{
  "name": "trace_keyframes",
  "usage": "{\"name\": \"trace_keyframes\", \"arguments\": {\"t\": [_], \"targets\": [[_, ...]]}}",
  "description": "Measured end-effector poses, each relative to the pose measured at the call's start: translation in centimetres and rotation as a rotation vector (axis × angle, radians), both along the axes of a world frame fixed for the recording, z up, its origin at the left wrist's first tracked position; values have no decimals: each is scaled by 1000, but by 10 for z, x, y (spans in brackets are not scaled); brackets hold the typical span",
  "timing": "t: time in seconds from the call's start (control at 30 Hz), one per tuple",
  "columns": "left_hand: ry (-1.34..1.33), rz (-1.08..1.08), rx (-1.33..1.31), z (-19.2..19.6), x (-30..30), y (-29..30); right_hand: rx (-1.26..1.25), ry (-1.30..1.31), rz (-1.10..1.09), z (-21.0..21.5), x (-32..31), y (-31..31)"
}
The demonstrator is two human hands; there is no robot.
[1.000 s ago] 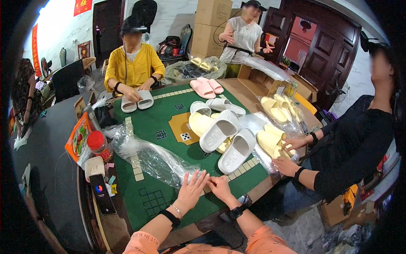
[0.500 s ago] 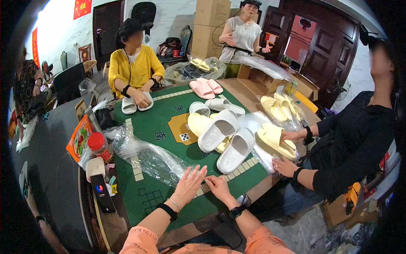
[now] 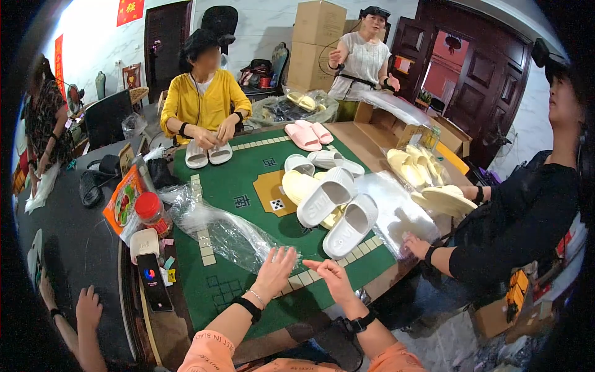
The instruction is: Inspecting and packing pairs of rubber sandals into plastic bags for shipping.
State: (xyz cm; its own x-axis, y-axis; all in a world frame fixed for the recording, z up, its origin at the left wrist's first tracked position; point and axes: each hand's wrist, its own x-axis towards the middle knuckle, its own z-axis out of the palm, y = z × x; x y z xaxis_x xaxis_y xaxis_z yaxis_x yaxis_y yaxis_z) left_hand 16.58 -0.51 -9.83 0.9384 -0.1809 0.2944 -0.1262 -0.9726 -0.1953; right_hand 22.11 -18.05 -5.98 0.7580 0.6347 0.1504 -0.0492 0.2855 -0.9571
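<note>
left hand (image 3: 276, 268) open, flat on clear plastic bag (image 3: 217, 226) | right hand (image 3: 334, 279) open, empty | bag: light, limp, slippery, likely pinch at edge

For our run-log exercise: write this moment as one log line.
left hand: on clear plastic bag | right hand: open, empty, over green table | nearest: white slippers

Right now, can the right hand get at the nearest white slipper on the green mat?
Probably yes. The right hand is open, beside the white slipper, and nothing lies between them on the green mat.
</note>
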Motion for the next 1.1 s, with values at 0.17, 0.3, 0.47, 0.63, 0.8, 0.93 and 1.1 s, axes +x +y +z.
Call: {"name": "trace_keyframes", "arguments": {"t": [0.17,0.3,0.47,0.63,0.8,0.93,1.1], "targets": [[15,18,-7,-9,-3,4,142,144,85,32,-14,-8],[-12,17,-19,-14,-4,6,275,74,-40,62,-19,-28],[-14,16,-64,-16,-4,6,583,-23,-105,101,-22,-58],[-36,10,-120,-17,-2,5,750,-80,-243,119,-31,-83],[52,35,-123,-7,-5,2,783,-148,-277,133,-41,-93],[29,7,-192,-1,-12,0,804,-220,-256,141,-53,-99],[62,-5,-116,0,-15,3,952,-313,-222,155,-68,-106]]}}
